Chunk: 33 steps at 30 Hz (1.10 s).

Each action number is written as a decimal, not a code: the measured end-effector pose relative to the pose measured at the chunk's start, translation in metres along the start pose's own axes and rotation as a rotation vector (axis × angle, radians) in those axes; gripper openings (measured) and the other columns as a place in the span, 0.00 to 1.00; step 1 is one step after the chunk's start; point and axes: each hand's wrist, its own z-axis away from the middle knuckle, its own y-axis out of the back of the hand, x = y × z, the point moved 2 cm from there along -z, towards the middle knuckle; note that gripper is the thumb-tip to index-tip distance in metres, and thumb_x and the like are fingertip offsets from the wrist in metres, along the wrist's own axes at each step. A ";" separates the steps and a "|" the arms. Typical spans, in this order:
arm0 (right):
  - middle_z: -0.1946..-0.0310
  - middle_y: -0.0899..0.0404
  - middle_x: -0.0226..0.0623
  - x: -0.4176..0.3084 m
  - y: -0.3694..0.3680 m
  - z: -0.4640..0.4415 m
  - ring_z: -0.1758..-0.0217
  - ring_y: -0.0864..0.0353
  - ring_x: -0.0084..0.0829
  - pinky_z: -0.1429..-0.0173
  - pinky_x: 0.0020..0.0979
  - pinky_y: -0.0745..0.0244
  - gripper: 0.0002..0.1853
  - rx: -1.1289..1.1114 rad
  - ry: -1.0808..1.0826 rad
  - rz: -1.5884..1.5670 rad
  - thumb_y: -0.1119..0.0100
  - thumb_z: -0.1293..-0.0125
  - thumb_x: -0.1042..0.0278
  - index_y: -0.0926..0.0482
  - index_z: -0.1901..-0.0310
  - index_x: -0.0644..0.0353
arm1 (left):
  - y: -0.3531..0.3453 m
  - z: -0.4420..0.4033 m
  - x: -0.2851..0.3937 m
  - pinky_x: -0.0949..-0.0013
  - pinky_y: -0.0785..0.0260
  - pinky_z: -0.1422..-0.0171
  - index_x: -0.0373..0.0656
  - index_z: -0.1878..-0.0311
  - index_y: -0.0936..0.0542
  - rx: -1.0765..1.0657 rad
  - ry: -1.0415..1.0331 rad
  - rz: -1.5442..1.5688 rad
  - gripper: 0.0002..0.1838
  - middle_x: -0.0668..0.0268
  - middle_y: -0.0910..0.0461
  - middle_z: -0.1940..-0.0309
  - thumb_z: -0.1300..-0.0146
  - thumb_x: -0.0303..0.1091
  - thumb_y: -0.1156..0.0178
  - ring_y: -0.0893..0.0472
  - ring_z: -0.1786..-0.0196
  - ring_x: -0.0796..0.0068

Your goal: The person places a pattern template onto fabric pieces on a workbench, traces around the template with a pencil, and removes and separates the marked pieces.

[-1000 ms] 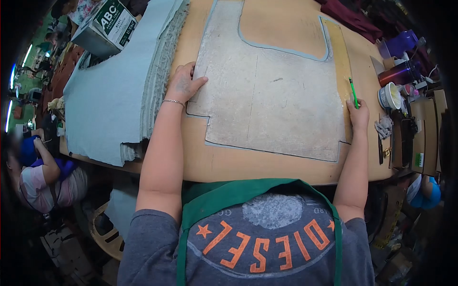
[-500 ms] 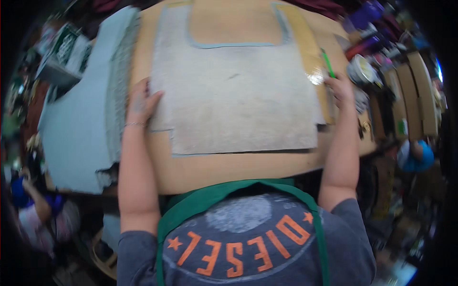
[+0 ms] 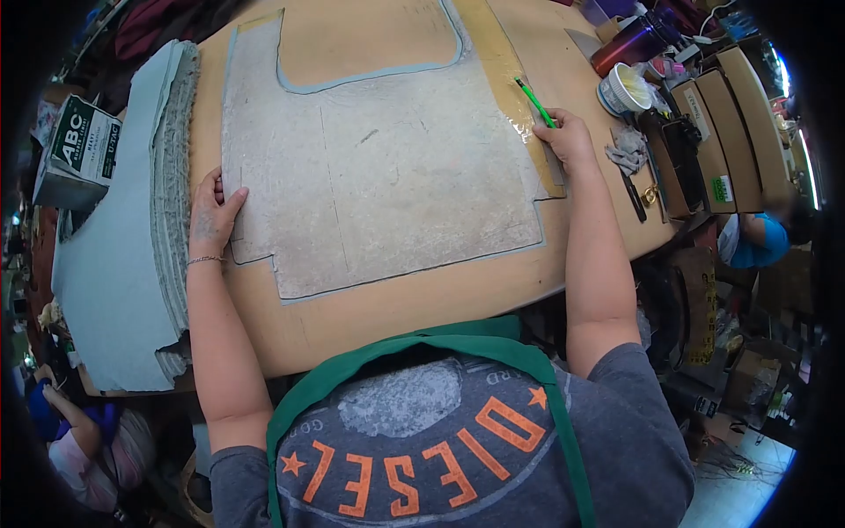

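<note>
A large grey, worn pattern board with a U-shaped cutout at its far side lies on the tan table. A thin light blue rim of material shows along its edges, and a yellow taped strip runs down its right side. My left hand rests at the board's left edge, thumb apart from the fingers and touching the board. At the right edge, my right hand is closed around a green pencil, its dark end pointing away from me. The fingertips of that hand are partly hidden.
A thick stack of light blue sheets lies left, with a green-and-white ABC box on it. To the right are a white tub, a purple-red bottle, a black marker and cardboard boxes. Other people sit nearby.
The view has shifted and become sharper. The board now appears farther left and turned slightly. Both hands stay at its edges, and the green pencil remains in my right hand.
</note>
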 end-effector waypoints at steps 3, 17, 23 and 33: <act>0.68 0.20 0.40 0.004 0.000 -0.003 0.66 0.21 0.29 0.58 0.28 0.29 0.20 0.008 0.033 0.070 0.33 0.54 0.66 0.21 0.56 0.59 | 0.001 -0.001 -0.003 0.71 0.33 0.52 0.35 0.45 0.30 0.013 -0.018 -0.062 0.30 0.62 0.27 0.61 0.51 0.35 0.34 0.28 0.61 0.73; 0.65 0.20 0.44 0.000 0.001 0.000 0.61 0.21 0.34 0.54 0.32 0.29 0.20 0.037 0.132 0.195 0.35 0.50 0.63 0.22 0.54 0.57 | 0.003 0.004 0.004 0.69 0.32 0.52 0.34 0.49 0.28 0.015 -0.048 -0.151 0.28 0.60 0.27 0.61 0.54 0.34 0.33 0.26 0.60 0.71; 0.69 0.22 0.38 0.015 0.002 -0.010 0.67 0.25 0.25 0.61 0.27 0.31 0.19 0.019 0.296 0.131 0.36 0.48 0.68 0.24 0.55 0.68 | 0.005 0.006 0.009 0.70 0.33 0.54 0.35 0.51 0.25 -0.030 -0.149 -0.160 0.26 0.60 0.26 0.62 0.53 0.36 0.32 0.26 0.61 0.71; 0.68 0.22 0.35 0.018 0.002 -0.010 0.68 0.26 0.21 0.62 0.21 0.31 0.20 -0.043 0.116 -0.065 0.38 0.44 0.72 0.26 0.50 0.67 | 0.001 0.011 0.014 0.70 0.33 0.54 0.39 0.45 0.27 0.111 -0.117 -0.252 0.30 0.57 0.31 0.67 0.53 0.38 0.33 0.28 0.63 0.64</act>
